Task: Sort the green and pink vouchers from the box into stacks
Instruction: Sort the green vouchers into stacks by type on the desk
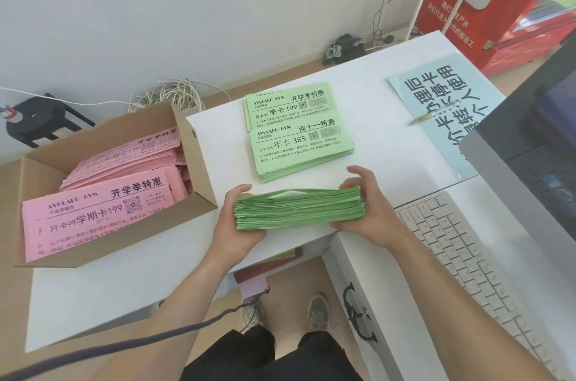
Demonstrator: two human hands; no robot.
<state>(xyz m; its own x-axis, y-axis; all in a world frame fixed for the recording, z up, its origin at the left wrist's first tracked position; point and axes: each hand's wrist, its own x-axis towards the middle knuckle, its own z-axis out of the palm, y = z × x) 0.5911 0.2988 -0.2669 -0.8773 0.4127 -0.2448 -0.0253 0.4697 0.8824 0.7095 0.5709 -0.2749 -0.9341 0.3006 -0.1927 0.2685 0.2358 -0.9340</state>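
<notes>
Box left of voucher stacks

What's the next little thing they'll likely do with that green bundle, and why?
Probably lay the green bundle on the table by the two green stacks. The left hand and right hand grip its ends, its edges look fairly even, and its print is hidden, so which stack is unclear.

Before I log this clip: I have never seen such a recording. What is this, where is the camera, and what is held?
No machine: a person's two bare hands, filmed from a camera worn on the head, looking down. The left hand and right hand grip a thick green bundle by its ends at the edge of the white table. Beyond lie a near green stack and a far green stack. The cardboard box at the left holds pink vouchers; a keyboard sits right.
</notes>
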